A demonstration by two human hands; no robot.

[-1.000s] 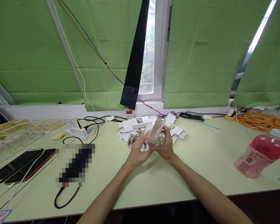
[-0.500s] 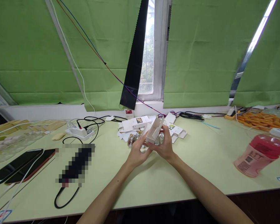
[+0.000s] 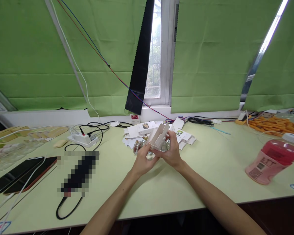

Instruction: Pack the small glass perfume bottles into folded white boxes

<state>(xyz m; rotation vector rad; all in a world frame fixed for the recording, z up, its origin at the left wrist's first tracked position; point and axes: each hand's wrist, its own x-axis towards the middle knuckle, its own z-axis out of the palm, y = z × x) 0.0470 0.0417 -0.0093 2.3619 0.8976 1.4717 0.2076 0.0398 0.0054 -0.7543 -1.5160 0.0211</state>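
Counted: one opened white carton (image 3: 159,138), two smartphones (image 3: 17,174), one bottle (image 3: 271,160); foil packets (image 3: 136,147) partly hidden, number uncertain. Landmark: the heap of white cartons (image 3: 133,131). Opened white carton was held at its near side, left hand (image 3: 143,162) and right hand (image 3: 171,155) both gripping it. Long axis slanted away rightward, open face upward. Smartphones lay left of heap, bottle right. Versus 0.5 s earlier: carton slightly further left, hold unchanged.
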